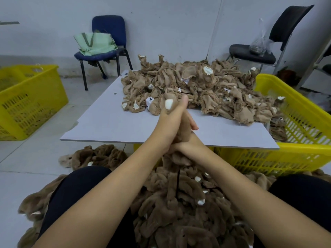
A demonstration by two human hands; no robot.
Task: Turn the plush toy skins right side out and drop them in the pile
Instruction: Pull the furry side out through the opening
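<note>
A brown plush skin [180,133] is held between both hands above the near edge of the grey board [107,126]. The left hand [172,120] is closed around its upper part, with a white patch [168,104] and a tuft of tan fabric showing just above the fingers; the right hand [188,144] is curled round the lower part, directly below and touching the left. From the right hand the furry end of the skin hangs down to the pile of turned skins [188,212], which is spread over the floor between the knees and under both forearms. A thin black rod [177,183] is seen standing upright just below the hands, rising out of that pile. Beyond the hands, a heap of unturned tan skins [197,90] is stacked on the far half of the board, its near edge just past the left fingertips. Bare board is left to the left of the hands and in a strip to their right, up to the front edge. To the right of the hands a yellow basket [295,122] is set against the board, with a few brown skins seen inside it at the board's edge. Far to the left a second yellow basket [30,104] stands on the floor; its contents cannot be made out. Beyond the heap, a blue chair [109,29] carrying a green bag [95,42] and a black chair [254,53] carrying a clear plastic bag [259,43] are placed at the wall.
</note>
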